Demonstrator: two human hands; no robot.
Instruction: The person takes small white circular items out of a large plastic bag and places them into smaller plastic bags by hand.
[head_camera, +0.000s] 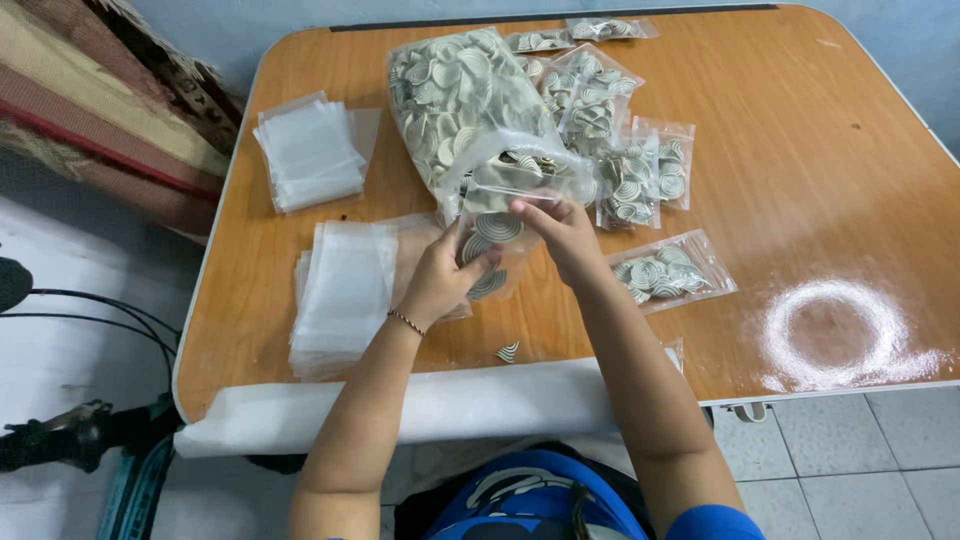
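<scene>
I hold a small pouch (492, 235) above the tabletop (800, 150), just in front of the big bag (462, 100) of striped discs. My left hand (440, 280) clenches the pouch's lower edge, with discs pinched against the film. My right hand (562, 235) grasps the pouch's upper lip at the bag's mouth. To fill well, I judge that the lip should stay spread and the pouch upright, directly below the opening, so discs drop in. One loose disc (507, 351) lies near the tabletop's front edge. Empty pouches (345, 290) lie left; filled packs (665, 270) lie right.
</scene>
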